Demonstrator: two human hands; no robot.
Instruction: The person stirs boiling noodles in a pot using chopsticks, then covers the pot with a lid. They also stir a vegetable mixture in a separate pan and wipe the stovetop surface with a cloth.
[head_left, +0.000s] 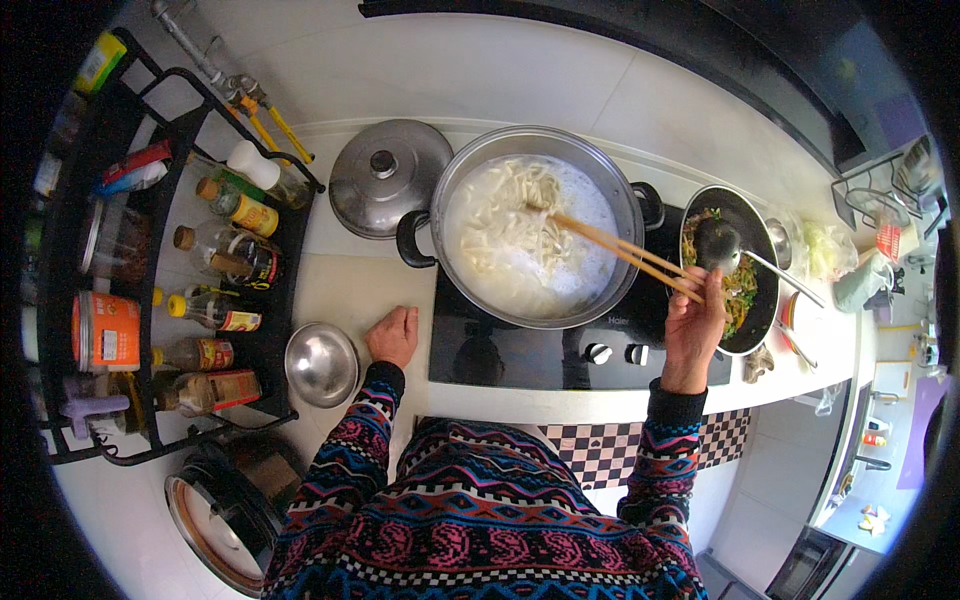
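Observation:
Pale noodles (525, 225) lie in cloudy, foamy water inside a large two-handled metal pot (536, 323) on the black glass cooktop (525, 360). Held in my right hand (696, 330), a pair of long wooden chopsticks (619, 246) reaches over the pot's rim, their tips among the noodles. Just beyond that hand is a dark wok (759, 319) with chopped, stir-fried vegetables (742, 289) and a ladle (716, 244) in it. My left hand (394, 336) rests curled on the counter left of the cooktop, with nothing visible in it. A metal bowl (322, 365) stands beside it.
A domed metal lid (386, 178) lies left of the pot, near the wall. Farther left, a black rack (289, 352) holds several sauce bottles (229, 255) and jars. An open rice cooker (225, 525) stands below the rack. Plastic bags (829, 251) sit right of the wok.

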